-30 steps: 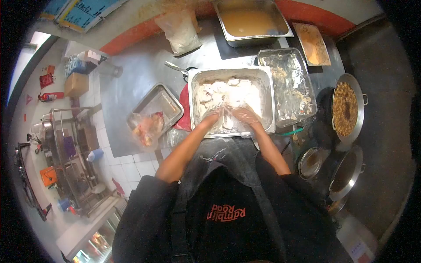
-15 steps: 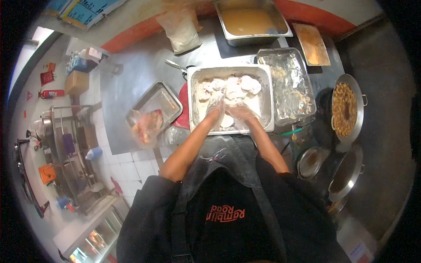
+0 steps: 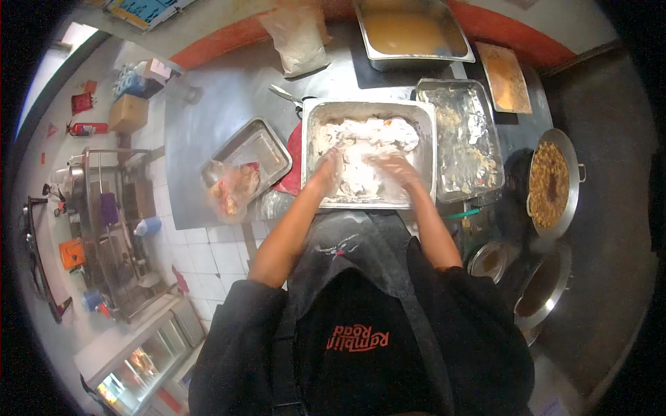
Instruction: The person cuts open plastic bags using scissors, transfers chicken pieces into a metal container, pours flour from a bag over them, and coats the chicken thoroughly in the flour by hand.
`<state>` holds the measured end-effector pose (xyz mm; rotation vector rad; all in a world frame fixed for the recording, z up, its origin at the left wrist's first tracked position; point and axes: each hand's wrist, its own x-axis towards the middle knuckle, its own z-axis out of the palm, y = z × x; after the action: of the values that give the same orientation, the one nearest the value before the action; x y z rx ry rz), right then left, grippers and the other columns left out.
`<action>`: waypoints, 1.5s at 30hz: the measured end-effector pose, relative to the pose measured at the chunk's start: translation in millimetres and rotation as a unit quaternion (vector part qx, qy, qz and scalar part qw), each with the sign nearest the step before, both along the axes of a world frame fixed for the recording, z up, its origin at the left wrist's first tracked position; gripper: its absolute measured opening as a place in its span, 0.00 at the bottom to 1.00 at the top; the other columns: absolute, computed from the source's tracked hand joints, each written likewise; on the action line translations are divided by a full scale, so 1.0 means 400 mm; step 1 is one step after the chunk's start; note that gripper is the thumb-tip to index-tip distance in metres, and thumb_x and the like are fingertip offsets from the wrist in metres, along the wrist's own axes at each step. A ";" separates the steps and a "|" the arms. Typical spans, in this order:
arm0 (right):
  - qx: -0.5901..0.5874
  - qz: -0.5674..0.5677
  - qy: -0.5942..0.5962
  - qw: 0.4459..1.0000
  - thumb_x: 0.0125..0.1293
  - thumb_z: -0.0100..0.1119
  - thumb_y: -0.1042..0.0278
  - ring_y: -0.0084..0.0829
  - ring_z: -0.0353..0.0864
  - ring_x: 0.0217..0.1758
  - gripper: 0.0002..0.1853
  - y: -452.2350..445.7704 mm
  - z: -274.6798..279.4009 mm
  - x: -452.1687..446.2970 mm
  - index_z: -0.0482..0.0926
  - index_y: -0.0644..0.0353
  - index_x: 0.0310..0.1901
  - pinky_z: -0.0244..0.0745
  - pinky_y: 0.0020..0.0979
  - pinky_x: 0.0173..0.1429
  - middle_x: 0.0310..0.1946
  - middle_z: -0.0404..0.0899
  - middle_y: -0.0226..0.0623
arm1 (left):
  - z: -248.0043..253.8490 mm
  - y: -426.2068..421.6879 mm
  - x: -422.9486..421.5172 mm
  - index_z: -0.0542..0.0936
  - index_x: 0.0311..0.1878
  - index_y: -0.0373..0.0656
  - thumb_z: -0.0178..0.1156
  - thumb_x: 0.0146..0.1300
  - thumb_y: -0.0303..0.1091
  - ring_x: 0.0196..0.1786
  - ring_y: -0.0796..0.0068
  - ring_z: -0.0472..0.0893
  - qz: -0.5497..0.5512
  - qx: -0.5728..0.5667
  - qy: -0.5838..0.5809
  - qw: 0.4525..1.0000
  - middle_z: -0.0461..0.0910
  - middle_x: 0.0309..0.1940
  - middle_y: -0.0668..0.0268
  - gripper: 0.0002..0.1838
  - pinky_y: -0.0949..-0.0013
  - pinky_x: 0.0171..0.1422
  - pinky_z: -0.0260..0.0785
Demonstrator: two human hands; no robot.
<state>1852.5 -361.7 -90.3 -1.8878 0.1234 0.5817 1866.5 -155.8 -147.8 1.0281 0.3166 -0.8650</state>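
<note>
Two hands of mine in the metal pan (image 3: 368,102), apart, thin clear gloves on. L hand (image 3: 330,170) is half-curled, R hand (image 3: 395,168) reaches inward; both blurred, so can't tell if either pinches anything. White-coated pieces (image 3: 378,132) lie between and just beyond them, in white powder. Step, IMO: coating/tossing. Next move calls for scooping under w/ loose fingers, turning pcs gently, keeping powder inside the walls. Foil-like tray sits R of R hand.

On the tabletop (image 3: 215,104), the flour pan (image 3: 431,149) lies at the near edge, tray (image 3: 244,144) left, container (image 3: 494,149) right. A tub (image 3: 420,60) stands behind.
</note>
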 end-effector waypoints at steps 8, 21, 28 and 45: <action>-0.150 0.087 0.020 0.985 0.63 0.41 0.31 0.43 0.67 0.65 0.36 0.011 -0.025 -0.001 0.79 0.57 0.53 0.54 0.37 0.70 0.57 0.74 0.50 | 0.009 -0.067 -0.004 0.63 0.67 0.34 0.36 0.73 0.54 0.66 0.66 0.64 -0.108 0.288 -0.118 0.944 0.65 0.66 0.55 0.33 0.69 0.70 0.54; -0.154 0.038 0.082 0.984 0.61 0.50 0.38 0.45 0.66 0.65 0.32 -0.074 0.097 -0.009 0.79 0.61 0.50 0.59 0.34 0.69 0.56 0.73 0.54 | 0.030 0.044 -0.017 0.69 0.65 0.44 0.31 0.73 0.57 0.57 0.70 0.69 -0.024 0.227 -0.232 0.945 0.73 0.55 0.56 0.32 0.66 0.57 0.67; -0.279 0.011 0.002 0.960 0.61 0.55 0.45 0.40 0.76 0.57 0.26 -0.100 -0.011 -0.034 0.82 0.62 0.46 0.63 0.33 0.68 0.48 0.80 0.48 | 0.200 0.062 -0.015 0.80 0.43 0.31 0.54 0.67 0.45 0.43 0.70 0.76 -0.079 0.368 -0.048 0.925 0.80 0.42 0.59 0.22 0.68 0.47 0.69; -0.230 0.325 -0.150 0.905 0.70 0.39 0.42 0.39 0.77 0.52 0.28 0.035 -0.021 0.056 0.81 0.58 0.44 0.60 0.36 0.69 0.40 0.82 0.44 | 0.166 0.134 -0.036 0.69 0.64 0.43 0.48 0.69 0.37 0.66 0.60 0.67 -0.441 0.569 -0.480 0.501 0.68 0.64 0.57 0.22 0.65 0.70 0.56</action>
<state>1874.9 -347.8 -98.8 -2.4645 -0.6497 0.7351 1852.2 -102.2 -81.2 2.9105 -0.8707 -0.7142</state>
